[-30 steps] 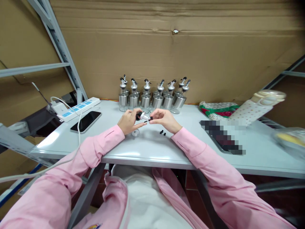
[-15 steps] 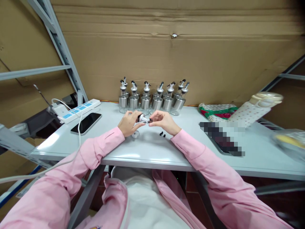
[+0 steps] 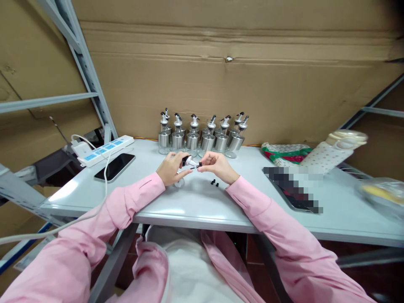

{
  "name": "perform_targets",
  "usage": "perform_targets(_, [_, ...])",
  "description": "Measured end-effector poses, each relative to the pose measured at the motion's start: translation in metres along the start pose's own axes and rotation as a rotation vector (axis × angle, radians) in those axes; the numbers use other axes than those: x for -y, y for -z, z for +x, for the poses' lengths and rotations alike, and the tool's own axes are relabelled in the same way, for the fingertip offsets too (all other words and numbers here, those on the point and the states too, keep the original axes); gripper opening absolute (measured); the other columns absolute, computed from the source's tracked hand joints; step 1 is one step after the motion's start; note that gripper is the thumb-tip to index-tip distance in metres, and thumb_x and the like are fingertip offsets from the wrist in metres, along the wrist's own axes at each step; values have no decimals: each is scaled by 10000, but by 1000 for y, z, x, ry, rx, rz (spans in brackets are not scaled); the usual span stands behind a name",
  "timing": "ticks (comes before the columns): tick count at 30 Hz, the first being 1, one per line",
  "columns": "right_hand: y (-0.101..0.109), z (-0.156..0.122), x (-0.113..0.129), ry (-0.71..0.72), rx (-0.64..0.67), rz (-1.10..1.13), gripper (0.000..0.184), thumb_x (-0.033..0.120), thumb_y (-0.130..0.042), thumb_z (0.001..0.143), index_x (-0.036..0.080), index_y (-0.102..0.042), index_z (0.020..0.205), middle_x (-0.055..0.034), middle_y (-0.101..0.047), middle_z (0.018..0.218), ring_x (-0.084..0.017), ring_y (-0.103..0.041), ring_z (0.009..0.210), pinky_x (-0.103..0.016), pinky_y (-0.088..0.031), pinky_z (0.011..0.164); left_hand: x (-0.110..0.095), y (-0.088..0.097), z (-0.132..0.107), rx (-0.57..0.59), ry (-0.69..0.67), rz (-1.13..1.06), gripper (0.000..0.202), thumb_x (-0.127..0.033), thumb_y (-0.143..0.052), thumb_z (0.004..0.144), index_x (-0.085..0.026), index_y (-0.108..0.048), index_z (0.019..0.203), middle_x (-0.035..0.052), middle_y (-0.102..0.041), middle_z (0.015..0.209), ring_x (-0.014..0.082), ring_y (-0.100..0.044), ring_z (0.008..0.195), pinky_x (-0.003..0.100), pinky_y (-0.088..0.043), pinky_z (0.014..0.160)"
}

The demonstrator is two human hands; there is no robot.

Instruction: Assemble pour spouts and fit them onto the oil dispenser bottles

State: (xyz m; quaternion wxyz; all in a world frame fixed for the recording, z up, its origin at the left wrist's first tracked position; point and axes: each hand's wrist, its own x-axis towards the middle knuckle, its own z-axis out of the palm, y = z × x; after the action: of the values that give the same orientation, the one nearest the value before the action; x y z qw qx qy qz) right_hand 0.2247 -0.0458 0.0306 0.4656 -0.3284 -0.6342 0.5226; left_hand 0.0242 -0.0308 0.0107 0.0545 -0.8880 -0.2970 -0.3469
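Observation:
My left hand (image 3: 173, 168) is closed around a black-and-white pourer spout (image 3: 190, 161), held on its side just above the table. At the spout's tip, my right hand (image 3: 219, 165) pinches a small black cap (image 3: 199, 165) between thumb and forefinger. Under my left hand lies a small clear round piece (image 3: 179, 183), partly hidden by the fingers. Several tiny black caps (image 3: 214, 183) rest on the table (image 3: 189, 206) below my right hand. Behind both hands stand several glass-and-steel oil bottles (image 3: 192, 141) in rows, fitted with similar spouts.
On the left are a phone (image 3: 115, 166) and a white power strip (image 3: 107, 150) with a cable (image 3: 94, 212) crossing my left sleeve. A dark phone-like slab (image 3: 292, 189), a dotted flask (image 3: 331, 151), a patterned cloth bag (image 3: 284, 154) and a wrapped bowl (image 3: 383, 195) occupy the right. Cardboard (image 3: 233, 88) backs the table.
The spout has tilted in my left hand, its white tip now pointing slightly more downward. Both hands stay together at it. The whole view has shifted a little as my head moved.

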Motion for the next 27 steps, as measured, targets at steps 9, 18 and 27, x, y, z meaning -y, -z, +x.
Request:
perform_targets(9, [-2,1,-2,79,62,-112,251,295,-743,577,167,-580,718,19,-614,624,-110,-583,575,-269,-477,610,-6,1,2,-14,-114,83,261,-376,-417,880,-172,-530,996,66,-583,989,175,-541,910,327,-331,816])
perform_targets(18, [64,53,24,433,-767,-557,232,302,-438,818,150,-532,966,-94,-613,968,-169,-574,882,-333,-443,823,-7,3,1,-101,-95,65,194,-320,-437,871,-164,-530,936,74,-566,994,172,-526,914,322,-343,815])
perform_targets(27, [113,123,73,-86,-461,-1492,390,332,-294,881,118,-606,974,-157,-613,1058,-214,-555,992,-297,-402,850,-8,2,0,-80,-96,44,185,-328,-443,864,-172,-533,905,57,-583,950,155,-545,867,320,-347,804])
